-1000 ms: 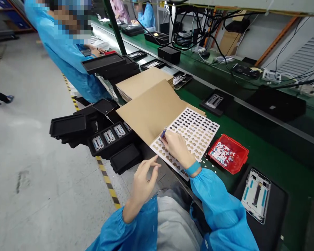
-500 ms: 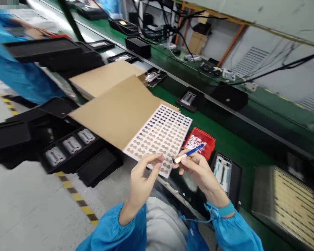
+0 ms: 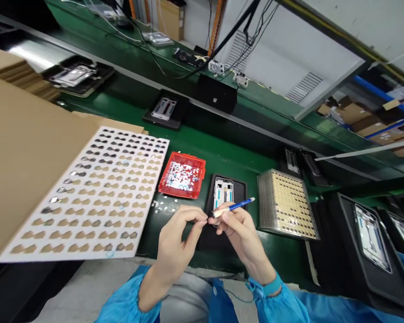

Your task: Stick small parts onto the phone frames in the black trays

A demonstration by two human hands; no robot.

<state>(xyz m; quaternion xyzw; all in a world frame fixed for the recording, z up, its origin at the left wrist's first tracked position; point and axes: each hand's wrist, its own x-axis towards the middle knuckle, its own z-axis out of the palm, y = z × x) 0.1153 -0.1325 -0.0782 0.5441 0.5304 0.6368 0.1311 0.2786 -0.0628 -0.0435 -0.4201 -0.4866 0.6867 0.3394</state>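
My right hand [image 3: 244, 231] grips a slim blue-and-white pen-shaped tool [image 3: 237, 206], its pale end towards my left hand. The fingertips of my left hand [image 3: 178, 237] are pinched close to that end; anything between them is too small to make out. Partly hidden behind my right hand, a phone frame [image 3: 223, 190] with blue strips lies in a black tray [image 3: 241, 188]. Left of it stands a red bin [image 3: 199, 190] with many small white and blue scraps. A white sheet [image 3: 139, 244] bears rows of bow-shaped cut-outs, some covered with dark pieces.
Brown cardboard [image 3: 30, 157] lies under and beside the sheet at left. On the right are a stack of clear trays [image 3: 265, 202] with yellowish tops and black trays [image 3: 343, 251] holding phone frames. Another phone frame [image 3: 164, 108] sits farther back. Cables [image 3: 218, 45] hang above the bench.
My view has swung right, bringing the tray stack and right-hand phone frames closer in. My hands are now nearer each other, in front of the phone frame; the left fingertips have closed.
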